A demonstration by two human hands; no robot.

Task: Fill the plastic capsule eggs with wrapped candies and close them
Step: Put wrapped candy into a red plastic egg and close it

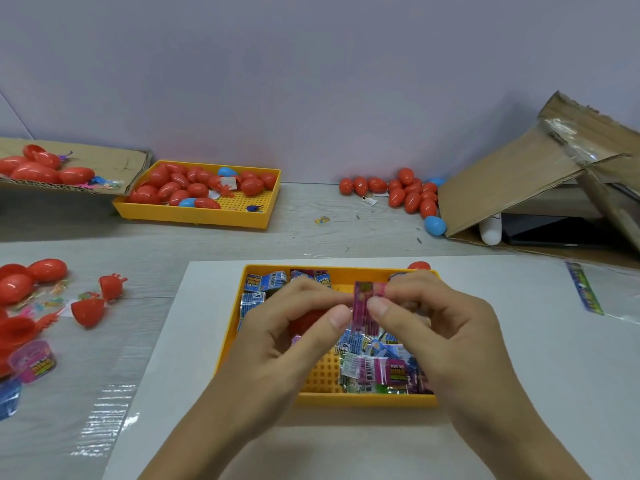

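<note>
Lower centre of the frame, over the near yellow tray (367, 399) of wrapped candies (379, 367) — the left hand (287, 336) curls its fingers round a red egg half (306, 320), thumb pinching a pink candy wrapper (363, 308); the right hand (440, 327) pinches the wrapper's other side.

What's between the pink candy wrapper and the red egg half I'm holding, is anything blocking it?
Nothing visible blocks it. Both thumbs pinch the pink wrapper above the yellow tray. The red egg half sits in the left hand, just left of the wrapper, partly hidden by the fingers.
</note>
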